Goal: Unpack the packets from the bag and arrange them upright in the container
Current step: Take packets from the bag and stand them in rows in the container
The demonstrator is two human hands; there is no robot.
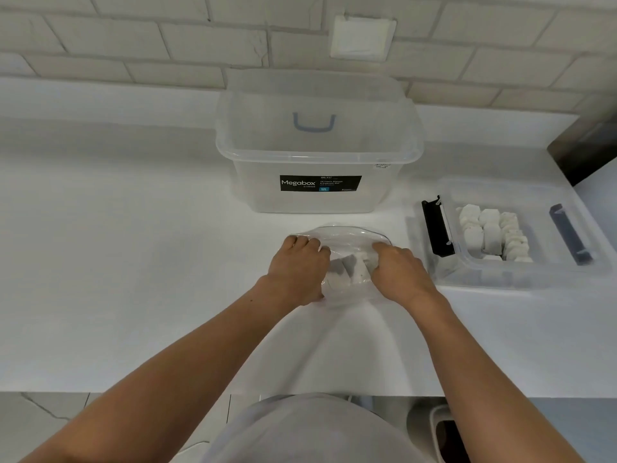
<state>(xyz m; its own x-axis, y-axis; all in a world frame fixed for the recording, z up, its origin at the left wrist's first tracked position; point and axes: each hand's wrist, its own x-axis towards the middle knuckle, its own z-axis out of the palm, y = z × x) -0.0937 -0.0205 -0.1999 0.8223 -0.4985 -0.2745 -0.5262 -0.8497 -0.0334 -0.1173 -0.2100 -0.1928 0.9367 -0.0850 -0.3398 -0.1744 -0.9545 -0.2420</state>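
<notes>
While both hands clamp the clear bag [347,233] on the tabletop [133,262], L hand [297,269] grips its left side, R hand [399,272] its right, w/ white packets [354,272] betw. them. Container [500,279] w/ upright packets sits at 3 o'clock of the hands; Megabox tub [317,155] at 12.

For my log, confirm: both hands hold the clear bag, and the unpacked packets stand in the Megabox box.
Wrong box: head view shows the unpacked packets standing in the low latched container, not the Megabox box. Left hand and right hand do hold the clear bag.
</notes>
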